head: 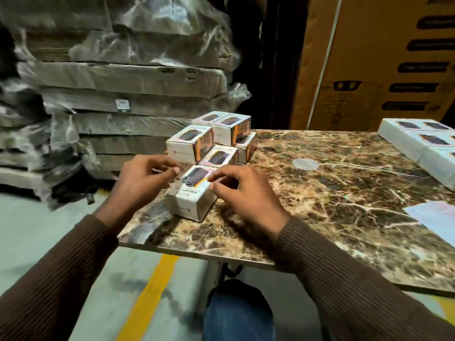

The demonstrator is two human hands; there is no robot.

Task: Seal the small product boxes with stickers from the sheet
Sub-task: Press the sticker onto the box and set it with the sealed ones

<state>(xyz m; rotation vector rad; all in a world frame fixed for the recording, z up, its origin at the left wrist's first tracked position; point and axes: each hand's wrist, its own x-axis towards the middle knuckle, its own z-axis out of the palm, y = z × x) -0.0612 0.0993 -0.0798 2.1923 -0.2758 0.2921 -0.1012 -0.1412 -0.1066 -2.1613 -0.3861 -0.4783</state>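
- Brown marble-patterned stone table (320,193) carries the goods; near-left corner holds a small white cardboard product box (190,198) w/ a dark phone picture on top.
- Left hand (145,178) sits just left of that box, fingers curled, thumb and forefinger nearly meeting; can't tell if it pinches a sticker, too blurred.
- Right hand (242,190) rests on the box's top right edge, fingers bent, thumb and forefinger tips pressing the box top.
- Both arms in brown ribbed sleeves (357,279).
- Stack of similar white boxes (216,139) just behind the near box, piled two high.
- Far right: row of more white boxes (418,143) at table edge.
- Near right: pale glossy sticker sheet (435,217) flat on table, well apart from both hands.
- Round clear sticker (305,164) lies on table mid-way between stack and row.
- Left bkgd: plastic-wrapped flat cartons (118,77); far right a big brown carton (384,57).
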